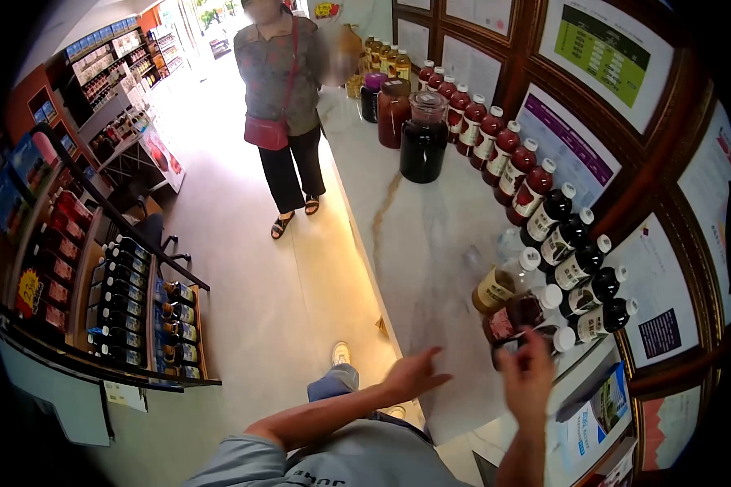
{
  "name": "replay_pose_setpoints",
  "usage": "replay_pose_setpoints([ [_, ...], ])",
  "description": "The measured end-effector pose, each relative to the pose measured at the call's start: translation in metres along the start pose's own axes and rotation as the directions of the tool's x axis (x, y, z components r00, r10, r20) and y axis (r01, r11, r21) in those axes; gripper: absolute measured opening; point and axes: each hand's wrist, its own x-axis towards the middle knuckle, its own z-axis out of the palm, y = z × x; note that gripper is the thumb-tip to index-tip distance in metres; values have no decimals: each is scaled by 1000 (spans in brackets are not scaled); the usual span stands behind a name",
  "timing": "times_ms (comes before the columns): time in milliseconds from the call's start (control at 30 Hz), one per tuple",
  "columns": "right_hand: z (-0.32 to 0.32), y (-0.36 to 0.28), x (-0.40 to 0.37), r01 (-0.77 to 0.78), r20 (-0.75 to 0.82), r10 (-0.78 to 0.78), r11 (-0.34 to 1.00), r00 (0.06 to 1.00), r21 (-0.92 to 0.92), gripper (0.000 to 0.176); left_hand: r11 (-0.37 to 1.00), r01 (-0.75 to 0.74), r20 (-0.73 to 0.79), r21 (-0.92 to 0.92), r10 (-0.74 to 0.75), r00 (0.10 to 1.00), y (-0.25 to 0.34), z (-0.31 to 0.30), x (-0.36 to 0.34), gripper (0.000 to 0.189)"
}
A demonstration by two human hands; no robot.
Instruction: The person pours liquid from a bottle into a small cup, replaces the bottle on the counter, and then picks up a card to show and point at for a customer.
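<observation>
My left hand (pixel 414 375) hovers with fingers spread over the near edge of the white marble counter (pixel 430 243), holding nothing. My right hand (pixel 528 377) is raised just in front of a small bottle with a white cap (pixel 554 337); its fingers are spread and I cannot see them closed around anything. Close behind stand a bottle of dark red liquid (pixel 521 312) and a nearly empty clear bottle with a tan label (pixel 503 282).
A row of white-capped bottles (pixel 536 191) lines the wall side of the counter, with large glass jars (pixel 424 138) farther back. A person (pixel 283 89) with a red bag stands in the aisle. Shelves of bottles (pixel 130 308) fill the left. Leaflets (pixel 597 414) lie at right.
</observation>
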Motion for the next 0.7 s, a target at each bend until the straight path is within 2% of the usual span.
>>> replay_pose_setpoints([
  [67, 54, 3, 3, -73, 230, 67, 997, 971, 17, 52, 997, 76, -80, -29, -78, 994, -57, -20, -13, 72],
  [100, 82, 4, 10, -89, 300, 81, 996, 951, 15, 56, 985, 167, -79, -39, -170, 982, -72, -40, -21, 73],
  [133, 110, 2, 23, -99, 366, 88, 995, 926, 11, 60, 967, 251, -82, -51, -255, 964, -88, -62, -26, 73],
  [200, 159, -11, 66, -20, 418, 26, 1000, 908, -20, 69, 942, 322, -104, -96, -331, 938, -135, -92, -27, 71],
  [333, 276, -74, 197, 91, 575, -16, 991, 818, -101, 82, 944, 286, -311, -167, -326, 893, -207, -167, -13, 68],
  [400, 346, -104, 281, 236, 617, -38, 941, 786, -243, 84, 921, 307, -353, -239, -377, 856, -232, -212, -1, 68],
  [467, 414, -128, 360, 356, 644, -52, 866, 764, -352, 87, 926, 265, -438, -269, -363, 822, -272, -253, 11, 70],
  [500, 447, -135, 399, 416, 652, -72, 821, 755, -390, 87, 915, 296, -441, -272, -392, 807, -262, -291, 12, 69],
  [567, 506, -143, 474, 451, 643, -103, 796, 759, -405, 84, 877, 287, -455, -385, -451, 767, -273, -341, 18, 68],
  [633, 551, -157, 539, 420, 620, -61, 786, 783, -454, 83, 827, 258, -457, -500, -505, 732, -285, -388, 21, 69],
  [700, 588, -164, 597, 357, 599, -21, 820, 801, -448, 83, 792, 236, -473, -563, -543, 694, -252, -445, 16, 62],
])
